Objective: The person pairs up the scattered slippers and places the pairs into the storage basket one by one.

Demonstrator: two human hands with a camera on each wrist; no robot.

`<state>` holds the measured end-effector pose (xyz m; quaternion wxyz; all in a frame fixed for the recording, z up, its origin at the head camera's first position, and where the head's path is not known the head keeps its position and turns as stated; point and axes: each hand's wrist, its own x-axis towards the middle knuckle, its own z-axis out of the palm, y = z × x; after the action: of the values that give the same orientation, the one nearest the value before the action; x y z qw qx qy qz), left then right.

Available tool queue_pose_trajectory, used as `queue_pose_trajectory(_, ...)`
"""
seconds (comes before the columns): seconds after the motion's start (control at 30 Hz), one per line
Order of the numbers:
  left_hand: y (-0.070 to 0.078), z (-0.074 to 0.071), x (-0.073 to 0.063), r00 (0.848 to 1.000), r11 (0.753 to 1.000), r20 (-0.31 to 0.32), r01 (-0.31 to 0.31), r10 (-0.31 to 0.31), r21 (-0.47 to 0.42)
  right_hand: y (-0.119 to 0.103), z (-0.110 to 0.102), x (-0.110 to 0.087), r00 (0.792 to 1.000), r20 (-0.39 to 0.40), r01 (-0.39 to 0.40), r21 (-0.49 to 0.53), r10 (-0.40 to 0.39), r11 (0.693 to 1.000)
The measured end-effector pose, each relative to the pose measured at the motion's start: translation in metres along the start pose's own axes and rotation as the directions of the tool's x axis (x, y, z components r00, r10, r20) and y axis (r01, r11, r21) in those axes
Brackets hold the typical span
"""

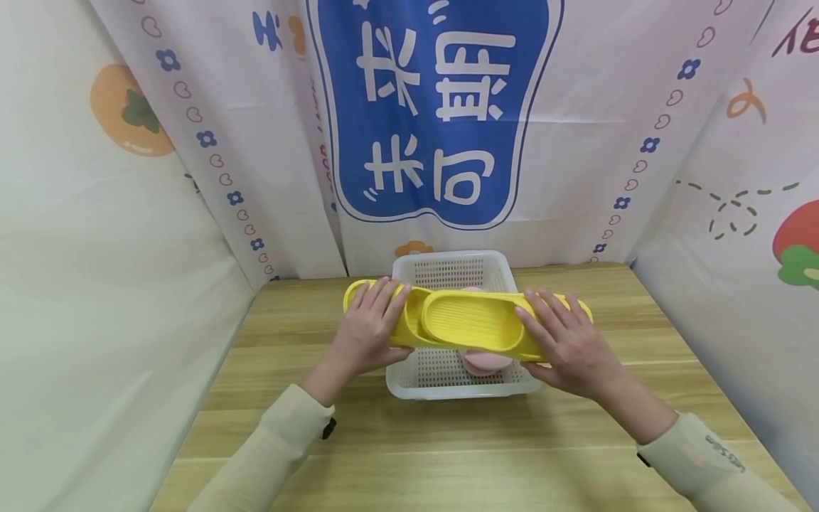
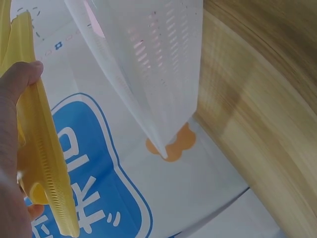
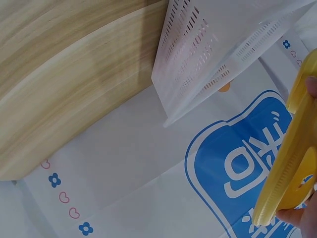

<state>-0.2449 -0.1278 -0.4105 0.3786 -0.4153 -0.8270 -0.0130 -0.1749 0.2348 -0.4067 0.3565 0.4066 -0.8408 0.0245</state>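
Observation:
A pair of yellow slippers (image 1: 473, 321), one fitted partly into the other, is held lengthwise above a white plastic basket (image 1: 435, 392). My left hand (image 1: 367, 327) grips the left end, fingers over the top and thumb on the near side. At the right end my right hand (image 1: 569, 345) has the same kind of grip. Ridged sole edges of the slippers (image 2: 47, 148) show beside the thumb in the left wrist view. Inside the basket lies a rounded pink thing (image 1: 486, 361), largely hidden by the slippers.
The basket stands on a wood-grain table (image 1: 448, 455), close to its back edge. Behind it hangs a printed white cloth (image 1: 576, 142) with a blue panel (image 1: 429, 107). White cloth walls close off both sides.

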Motion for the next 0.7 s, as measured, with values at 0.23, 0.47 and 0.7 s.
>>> queue_pose_trajectory(0.23,0.0031,-0.0002,0.0023,1.0,1.0,0.005,-0.008,0.008,0.007,-0.0014,0.0026,0.0018,1.0,-0.006,0.004,0.007,-0.004,1.0)
queue_pose_trajectory(0.47,0.0052,0.0,0.0031,1.0,1.0,0.021,-0.009,0.009,-0.012,-0.0026,0.0046,0.0028,1.0,-0.004,0.003,0.008,-0.003,1.0)
queue_pose_trajectory(0.7,0.007,0.0014,0.0037,1.0,1.0,0.018,-0.023,0.023,-0.01,-0.0025,0.005,0.0028,1.0,-0.003,0.012,0.009,-0.012,1.0)
